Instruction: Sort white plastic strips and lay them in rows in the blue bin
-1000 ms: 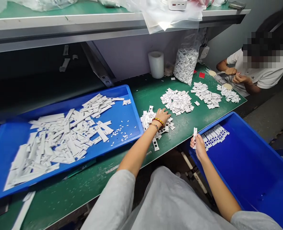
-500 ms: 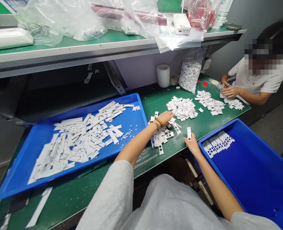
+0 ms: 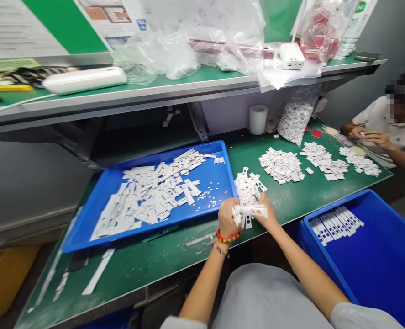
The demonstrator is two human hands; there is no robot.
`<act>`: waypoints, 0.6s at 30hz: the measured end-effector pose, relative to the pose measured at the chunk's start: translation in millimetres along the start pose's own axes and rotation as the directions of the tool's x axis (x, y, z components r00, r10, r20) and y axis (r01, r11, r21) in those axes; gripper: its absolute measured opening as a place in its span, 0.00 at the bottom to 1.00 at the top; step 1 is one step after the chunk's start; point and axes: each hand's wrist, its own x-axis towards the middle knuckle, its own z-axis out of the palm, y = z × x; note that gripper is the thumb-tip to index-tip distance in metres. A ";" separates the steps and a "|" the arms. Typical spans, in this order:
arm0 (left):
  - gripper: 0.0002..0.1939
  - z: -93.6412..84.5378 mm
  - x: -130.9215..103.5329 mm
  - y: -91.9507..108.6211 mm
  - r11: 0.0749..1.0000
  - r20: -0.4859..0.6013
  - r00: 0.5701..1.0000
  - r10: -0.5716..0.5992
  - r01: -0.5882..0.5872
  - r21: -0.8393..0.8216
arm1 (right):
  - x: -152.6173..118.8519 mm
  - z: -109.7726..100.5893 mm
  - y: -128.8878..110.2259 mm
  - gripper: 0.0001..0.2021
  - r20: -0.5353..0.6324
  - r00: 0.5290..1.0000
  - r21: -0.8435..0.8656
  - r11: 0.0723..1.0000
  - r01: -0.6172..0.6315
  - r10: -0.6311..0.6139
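My left hand (image 3: pixel 227 217), with beaded bracelets at the wrist, is closed around small white plastic pieces (image 3: pixel 236 215). My right hand (image 3: pixel 266 212) is closed on the right part of a white plastic strip (image 3: pixel 252 209), which lies sideways between the two hands and is blurred by motion. Behind the hands, a loose pile of white strips with dark square windows (image 3: pixel 247 187) lies on the green table, against the blue tray's right side. Fingertips of both hands are partly hidden.
A blue tray (image 3: pixel 227 157) full of white strips stands left. Small piles of white pieces (image 3: pixel 280 165) lie right, near a filled plastic bag (image 3: pixel 294 121). A blue bin (image 3: pixel 339 269) holds a row of strips (image 3: pixel 335 224). A co-worker (image 3: pixel 404 123) sits far right; a shelf (image 3: pixel 188 89) overhangs.
My left hand has drawn back from the pile toward me, with white pieces in it. My right hand has moved left with its strip, meeting the left. The camera view has shifted left.
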 end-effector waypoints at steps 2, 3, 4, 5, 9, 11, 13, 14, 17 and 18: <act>0.08 -14.5 -47.6 -8.7 0.964 0.071 0.995 -0.063 0.042 0.264 | -5.2 10.6 -15.7 0.26 0.014 1.000 -0.162 0.987 0.012 -0.010; 0.07 -21.3 -65.8 -14.9 0.922 0.100 0.987 -0.123 0.077 0.379 | -6.7 13.9 -22.1 0.28 0.019 1.000 -0.226 0.974 -0.004 0.009; 0.06 -27.8 -79.9 -21.6 0.877 0.136 0.972 -0.192 0.108 0.468 | -7.4 15.9 -27.2 0.29 0.027 0.999 -0.270 0.962 -0.023 0.031; 0.07 -34.0 -89.8 -28.3 0.835 0.169 0.951 -0.260 0.133 0.533 | -7.4 16.5 -30.8 0.29 0.040 0.998 -0.298 0.954 -0.039 0.053; 0.18 -52.0 -98.6 -48.7 0.791 0.324 0.849 -0.418 0.165 0.589 | -2.3 11.9 -32.6 0.25 0.113 0.984 -0.307 0.947 -0.099 0.139; 0.14 -55.9 -94.5 -54.3 0.811 0.392 0.811 -0.434 0.163 0.562 | 1.5 9.6 -28.8 0.24 0.137 0.976 -0.278 0.953 -0.125 0.168; 0.07 -56.8 -91.1 -57.9 0.827 0.439 0.790 -0.429 0.148 0.542 | 5.6 9.4 -23.5 0.24 0.156 0.970 -0.241 0.960 -0.145 0.186; 0.04 -56.6 -90.4 -59.1 0.833 0.451 0.788 -0.420 0.138 0.535 | 7.8 10.0 -20.5 0.24 0.161 0.969 -0.220 0.964 -0.152 0.189; 0.03 -55.7 -92.0 -62.3 0.842 0.438 0.809 -0.392 0.123 0.525 | 14.7 13.4 -10.4 0.21 0.146 0.971 -0.132 0.977 -0.170 0.188; 0.03 -55.7 -93.3 -63.5 0.842 0.420 0.821 -0.388 0.130 0.524 | 16.9 14.4 -7.1 0.20 0.134 0.975 -0.093 0.981 -0.168 0.179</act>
